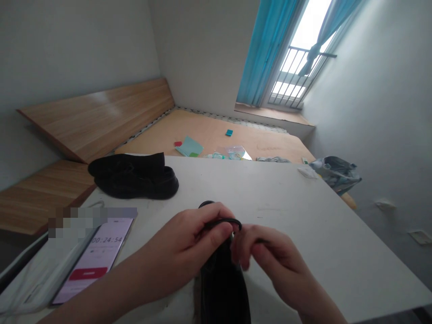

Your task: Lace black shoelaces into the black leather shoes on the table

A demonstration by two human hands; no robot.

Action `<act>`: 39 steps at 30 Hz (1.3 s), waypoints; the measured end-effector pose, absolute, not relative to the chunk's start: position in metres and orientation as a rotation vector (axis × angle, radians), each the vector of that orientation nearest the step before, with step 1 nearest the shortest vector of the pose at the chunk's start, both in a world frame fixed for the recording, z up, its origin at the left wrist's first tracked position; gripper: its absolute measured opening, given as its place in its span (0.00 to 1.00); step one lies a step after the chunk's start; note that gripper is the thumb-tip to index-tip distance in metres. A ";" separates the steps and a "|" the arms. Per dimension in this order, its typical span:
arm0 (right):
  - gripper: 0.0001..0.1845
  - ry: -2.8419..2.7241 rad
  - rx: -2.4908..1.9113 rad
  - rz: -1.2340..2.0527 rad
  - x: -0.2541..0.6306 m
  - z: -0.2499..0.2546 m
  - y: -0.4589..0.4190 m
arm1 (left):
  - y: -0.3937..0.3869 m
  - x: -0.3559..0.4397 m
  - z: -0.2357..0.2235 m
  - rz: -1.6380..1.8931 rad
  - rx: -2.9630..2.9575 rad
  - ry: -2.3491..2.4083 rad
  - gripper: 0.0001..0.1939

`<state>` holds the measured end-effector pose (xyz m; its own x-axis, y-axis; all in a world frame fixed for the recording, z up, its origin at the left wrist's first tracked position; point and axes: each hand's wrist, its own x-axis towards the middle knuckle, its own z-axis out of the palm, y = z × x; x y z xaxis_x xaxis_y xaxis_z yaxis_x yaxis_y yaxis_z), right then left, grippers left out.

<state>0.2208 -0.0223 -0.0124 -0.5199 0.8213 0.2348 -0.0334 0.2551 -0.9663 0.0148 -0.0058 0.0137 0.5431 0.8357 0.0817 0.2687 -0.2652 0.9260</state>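
Note:
A black shoe [224, 292] lies lengthwise in front of me on the white table, its near end cut off by the bottom of the view. Over its upper part, my left hand [195, 243] pinches a black shoelace [232, 220] between thumb and forefinger, and the lace arches toward the right. Close beside it, my right hand [266, 252] has its fingers curled, the fingertips meeting the lace at the shoe's right side. A dark bit of lace seems to show between its thumb and forefinger. My hands cover much of the shoe's far part.
A pair of black shoes [135, 177] rests on the table [303, 225] at the back left. A phone [97, 256] showing a timer lies at left by a whitish object with cables. Behind stands a bed [209, 121] with packets; a bag [337, 173] is at right.

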 end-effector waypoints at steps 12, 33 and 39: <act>0.11 -1.613 -0.991 1.041 0.233 0.005 -0.036 | 0.017 -0.033 0.022 0.197 2.015 1.130 0.13; 0.11 -2.271 -1.428 0.620 0.186 -0.044 -0.020 | 0.014 -0.012 -0.004 -0.224 2.410 1.231 0.14; 0.12 -2.273 -1.442 0.664 0.186 -0.044 -0.019 | 0.013 -0.013 0.000 -0.260 2.370 1.245 0.11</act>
